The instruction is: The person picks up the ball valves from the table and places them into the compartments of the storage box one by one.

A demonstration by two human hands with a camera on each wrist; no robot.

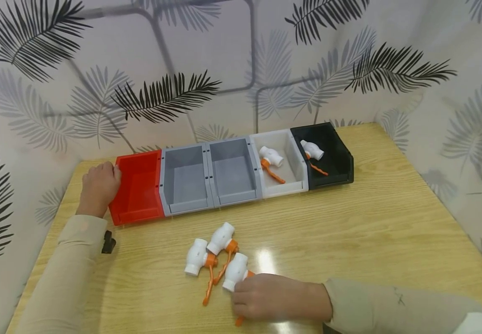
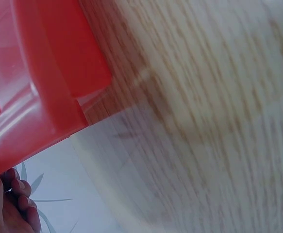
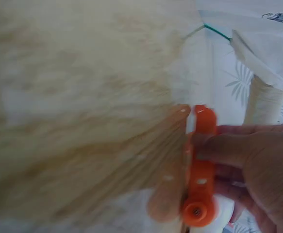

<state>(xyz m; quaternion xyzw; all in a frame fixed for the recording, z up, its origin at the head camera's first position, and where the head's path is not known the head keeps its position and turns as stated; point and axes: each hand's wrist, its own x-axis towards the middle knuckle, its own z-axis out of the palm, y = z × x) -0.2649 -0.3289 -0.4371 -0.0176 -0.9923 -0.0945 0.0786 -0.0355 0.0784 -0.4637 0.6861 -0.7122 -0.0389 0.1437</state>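
My right hand (image 1: 272,297) pinches the orange lever of a white ball valve (image 1: 235,271) low over the table. In the right wrist view, thumb and fingers close on that orange handle (image 3: 200,182), and the white body is mostly hidden. Just left of it lie two more ball valves with orange levers, one nearer (image 1: 196,256) and one farther back (image 1: 221,238). My left hand (image 1: 99,185) is at the left rim of the red bin (image 1: 138,215). Its fingers (image 2: 22,188) are curled beside the bin, with no object visible in them; contact with the rim is unclear.
To the right of the red bin stand two grey bins (image 1: 187,207) (image 1: 237,198), a white bin (image 1: 297,185) and a black bin (image 1: 339,178), joined in a row. One ball valve (image 1: 271,156) lies in the white bin, another (image 1: 312,150) in the black. A leaf-patterned curtain (image 1: 232,55) hangs behind.
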